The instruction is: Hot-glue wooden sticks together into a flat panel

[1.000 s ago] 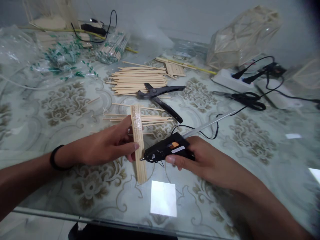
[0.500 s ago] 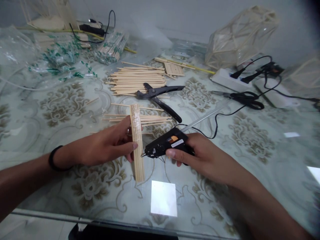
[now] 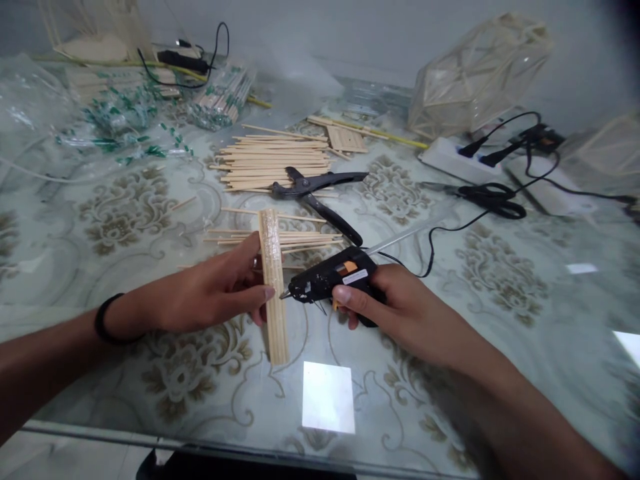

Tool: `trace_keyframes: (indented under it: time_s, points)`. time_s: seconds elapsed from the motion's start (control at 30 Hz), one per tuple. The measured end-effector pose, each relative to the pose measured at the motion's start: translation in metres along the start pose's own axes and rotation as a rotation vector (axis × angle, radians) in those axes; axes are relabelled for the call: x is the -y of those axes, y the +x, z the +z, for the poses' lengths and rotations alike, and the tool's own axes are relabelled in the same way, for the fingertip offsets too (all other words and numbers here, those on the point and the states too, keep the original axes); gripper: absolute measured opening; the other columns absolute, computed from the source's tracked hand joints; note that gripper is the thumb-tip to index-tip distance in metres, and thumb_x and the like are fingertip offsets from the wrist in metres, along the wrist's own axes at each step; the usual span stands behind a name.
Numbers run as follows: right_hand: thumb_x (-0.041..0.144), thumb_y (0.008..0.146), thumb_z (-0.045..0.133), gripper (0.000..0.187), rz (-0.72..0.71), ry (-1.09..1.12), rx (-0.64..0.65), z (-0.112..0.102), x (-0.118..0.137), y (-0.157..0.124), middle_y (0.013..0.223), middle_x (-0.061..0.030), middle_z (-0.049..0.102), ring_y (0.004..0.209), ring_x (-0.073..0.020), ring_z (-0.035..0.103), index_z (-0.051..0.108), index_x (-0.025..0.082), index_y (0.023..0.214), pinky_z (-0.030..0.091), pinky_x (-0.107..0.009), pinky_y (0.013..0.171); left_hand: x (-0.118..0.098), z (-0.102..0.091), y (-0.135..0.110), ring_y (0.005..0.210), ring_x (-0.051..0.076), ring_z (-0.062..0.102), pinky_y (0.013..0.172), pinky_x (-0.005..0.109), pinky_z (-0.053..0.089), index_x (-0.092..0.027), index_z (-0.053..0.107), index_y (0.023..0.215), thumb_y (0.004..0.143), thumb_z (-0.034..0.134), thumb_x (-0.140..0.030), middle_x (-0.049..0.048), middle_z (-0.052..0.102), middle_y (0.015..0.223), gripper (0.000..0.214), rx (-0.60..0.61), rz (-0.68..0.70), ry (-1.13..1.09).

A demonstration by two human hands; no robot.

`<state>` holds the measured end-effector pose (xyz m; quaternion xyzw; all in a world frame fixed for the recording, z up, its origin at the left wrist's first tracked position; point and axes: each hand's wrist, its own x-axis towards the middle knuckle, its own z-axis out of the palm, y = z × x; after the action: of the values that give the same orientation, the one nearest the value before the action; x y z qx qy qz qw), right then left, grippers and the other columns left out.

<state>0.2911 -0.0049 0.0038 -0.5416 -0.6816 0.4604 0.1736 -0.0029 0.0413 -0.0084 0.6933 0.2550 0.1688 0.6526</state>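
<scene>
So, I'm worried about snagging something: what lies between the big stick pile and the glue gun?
In the head view, black pliers and several loose sticks lie between the stick pile and the glue gun; the pliers overlap the pile.

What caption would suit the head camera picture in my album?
The left hand holds a ridged wooden strip while the right hand points a black glue gun at it.

Pale wood strip (image 3: 277, 327) ridged, glossy coating up top, glue gun (image 3: 315, 279) black plastic with metal-looking nozzle (image 3: 285, 294), loose sticks (image 3: 275, 160) matt bare wood, pliers (image 3: 306, 184) dark metal, wrappers (image 3: 120, 110) crinkly clear plastic, tabletop (image 3: 225, 413) shiny smooth glass.
</scene>
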Motion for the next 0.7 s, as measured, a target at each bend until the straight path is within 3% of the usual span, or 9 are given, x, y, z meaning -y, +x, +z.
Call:
trace_keyframes:
  time_s: [0.27,0.43,0.7]
  points:
    - [0.074,0.103,0.06,0.06,0.004,0.019,0.152,-0.0019,-0.0001,-0.0026,0.066,-0.0025,0.072,0.061,-0.0189,0.068,0.068,0.023,0.074,0.049,-0.03,0.057,0.0017,-0.0008,0.0001,0.082,0.018,0.076,0.073,0.026,0.065,-0.023,0.05,0.151,0.112,0.062,-0.027,0.0038,0.072,0.099,0.04,-0.002,0.004,-0.091]
    - [0.073,0.1,0.062,0.056,0.051,0.008,0.149,-0.0018,0.0015,-0.0043,0.065,-0.0021,0.071,0.06,-0.0199,0.069,0.068,0.023,0.074,0.05,-0.031,0.057,0.0036,-0.0017,0.0024,0.086,0.021,0.081,0.077,0.03,0.069,-0.025,0.041,0.163,0.109,0.067,-0.024,0.0062,0.078,0.107,0.06,-0.041,-0.028,-0.238]
    - [0.071,0.1,0.063,0.055,0.064,0.046,0.121,-0.002,0.003,-0.0035,0.065,-0.0029,0.072,0.063,-0.0207,0.07,0.067,0.024,0.07,0.054,-0.033,0.063,-0.0014,-0.0002,0.001,0.081,0.021,0.084,0.075,0.029,0.071,-0.028,0.042,0.168,0.106,0.074,-0.023,0.0066,0.083,0.105,0.07,-0.09,-0.014,-0.308]
